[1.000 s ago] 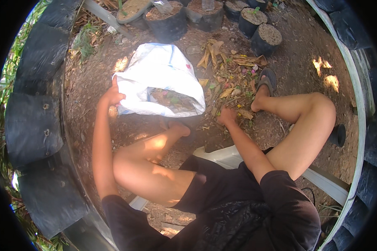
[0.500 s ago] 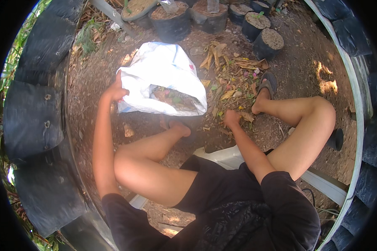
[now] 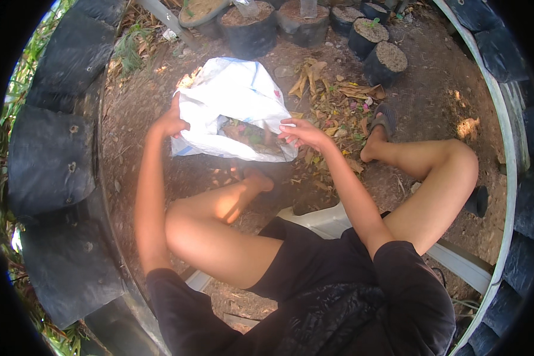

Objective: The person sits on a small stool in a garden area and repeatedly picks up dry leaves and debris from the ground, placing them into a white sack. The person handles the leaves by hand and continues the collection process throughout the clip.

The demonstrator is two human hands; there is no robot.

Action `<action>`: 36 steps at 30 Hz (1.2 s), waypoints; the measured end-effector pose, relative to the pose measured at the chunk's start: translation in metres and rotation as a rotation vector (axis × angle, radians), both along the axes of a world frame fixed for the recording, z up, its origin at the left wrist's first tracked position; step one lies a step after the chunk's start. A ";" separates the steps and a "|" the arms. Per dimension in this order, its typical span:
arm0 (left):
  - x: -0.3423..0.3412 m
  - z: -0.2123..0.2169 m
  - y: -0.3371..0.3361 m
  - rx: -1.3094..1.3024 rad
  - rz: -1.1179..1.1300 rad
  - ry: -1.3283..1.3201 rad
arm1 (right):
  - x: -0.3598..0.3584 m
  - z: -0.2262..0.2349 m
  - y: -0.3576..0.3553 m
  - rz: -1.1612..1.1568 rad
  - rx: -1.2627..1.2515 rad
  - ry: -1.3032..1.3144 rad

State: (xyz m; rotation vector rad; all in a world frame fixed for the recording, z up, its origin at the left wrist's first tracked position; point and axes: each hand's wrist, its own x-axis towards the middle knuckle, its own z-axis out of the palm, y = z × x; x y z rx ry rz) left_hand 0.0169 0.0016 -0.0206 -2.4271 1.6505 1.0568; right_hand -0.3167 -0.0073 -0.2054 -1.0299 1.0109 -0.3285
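Observation:
A white woven sack (image 3: pixel 234 83) lies on the soil ahead of me, its mouth facing my way. Dry leaves and bits of green (image 3: pixel 243 130) show inside it. On the left, my left hand (image 3: pixel 173 123) is closed on the sack's rim. My right hand (image 3: pixel 302 133) is at the right side of the mouth, its fingers stretched out over the rim and overlapping the opening. Nothing shows in its fingers. Right of the sack, dry leaves with a few pink petals (image 3: pixel 332 115) are scattered on the ground.
Black pots of soil (image 3: pixel 249 35) stand along the far side, some with small seedlings. Black plastic grow bags (image 3: pixel 50 160) line the left edge, with more on the right. My sandalled foot (image 3: pixel 381 127) rests beside the leaves. I sit on a pale plastic seat (image 3: pixel 320 222).
My right hand has moved up and left from the leaf litter to the sack's mouth, its fingers now spread. My left hand still holds the rim.

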 end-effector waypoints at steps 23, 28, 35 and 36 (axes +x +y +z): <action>0.034 -0.012 -0.005 -0.128 -0.042 -0.283 | 0.026 0.016 -0.109 -0.061 -0.130 -0.376; 0.041 -0.024 0.000 -0.045 0.067 -0.400 | -0.009 -0.065 -0.073 0.227 -0.775 0.609; 0.033 -0.037 -0.006 0.033 0.036 -0.397 | -0.025 -0.129 0.009 0.873 -0.865 1.049; 0.033 -0.038 -0.006 0.029 0.026 -0.413 | -0.025 -0.129 0.014 0.891 -0.893 1.068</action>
